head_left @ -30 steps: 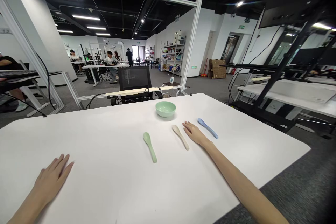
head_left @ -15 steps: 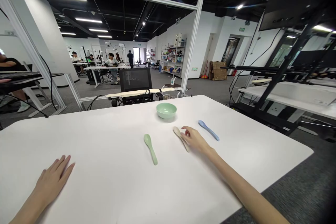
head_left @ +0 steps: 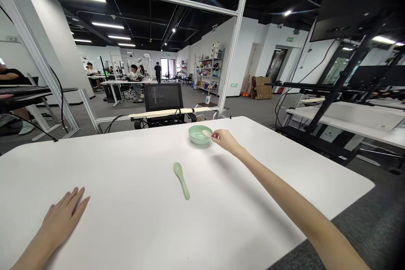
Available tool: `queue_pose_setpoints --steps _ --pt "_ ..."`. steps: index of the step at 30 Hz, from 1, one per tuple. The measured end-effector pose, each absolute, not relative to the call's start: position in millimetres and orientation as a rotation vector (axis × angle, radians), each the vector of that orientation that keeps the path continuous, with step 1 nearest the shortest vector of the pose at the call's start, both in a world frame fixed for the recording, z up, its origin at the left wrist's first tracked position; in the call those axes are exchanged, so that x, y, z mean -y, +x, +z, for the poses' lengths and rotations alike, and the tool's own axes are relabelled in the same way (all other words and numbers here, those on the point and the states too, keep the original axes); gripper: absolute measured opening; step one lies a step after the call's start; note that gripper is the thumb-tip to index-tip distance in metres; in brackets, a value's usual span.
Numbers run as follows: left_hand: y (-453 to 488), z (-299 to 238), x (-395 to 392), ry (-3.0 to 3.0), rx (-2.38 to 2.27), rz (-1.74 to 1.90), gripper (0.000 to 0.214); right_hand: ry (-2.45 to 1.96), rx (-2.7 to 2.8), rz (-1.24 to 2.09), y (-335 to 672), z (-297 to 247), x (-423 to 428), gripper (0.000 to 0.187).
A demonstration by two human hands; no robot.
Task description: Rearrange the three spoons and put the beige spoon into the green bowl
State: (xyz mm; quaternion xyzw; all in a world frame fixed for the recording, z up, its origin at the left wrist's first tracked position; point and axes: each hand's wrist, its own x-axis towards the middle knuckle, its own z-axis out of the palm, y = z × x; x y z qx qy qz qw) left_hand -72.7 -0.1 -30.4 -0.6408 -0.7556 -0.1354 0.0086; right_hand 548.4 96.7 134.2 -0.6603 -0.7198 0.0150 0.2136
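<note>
My right hand (head_left: 225,140) pinches a cream spoon (head_left: 207,133) at the right rim of a green bowl (head_left: 196,138). The spoon's head lies over the bowl's inside; its handle is mostly hidden by my fingers. A light green spoon (head_left: 181,180) rests on the white table (head_left: 133,219), nearer to me than the bowl. My left hand (head_left: 65,211) lies flat at the table's left side, fingers stretched out, holding nothing. The blue spoon cannot be seen; my right forearm covers the place where it lay.
A metal frame (head_left: 233,50) rises beyond the table's far edge, with a black chair (head_left: 163,99) behind it. To the right stands another desk (head_left: 357,124) with a black monitor stand. Several people sit or stand farther back.
My right hand has taken hold of the cream spoon, lifted it off the table and carried it away from me to the bowl. My left hand stays put.
</note>
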Motion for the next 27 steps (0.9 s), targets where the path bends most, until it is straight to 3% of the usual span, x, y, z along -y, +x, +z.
queue_pose_setpoints --steps 9,20,27 --pt "-61.2 -21.5 4.8 -1.993 2.417 -0.467 0.09 -2.174 2.14 -0.034 510.5 146.2 -182.7 0.02" --pt "-56.7 -17.9 8.8 -1.979 2.422 -0.48 0.084 -2.152 2.153 -0.036 519.6 135.5 -189.9 0.016" --pt "-58.7 -20.8 7.9 -1.988 2.421 -0.484 0.083 -1.918 2.034 -0.146 556.8 130.7 -133.8 0.042"
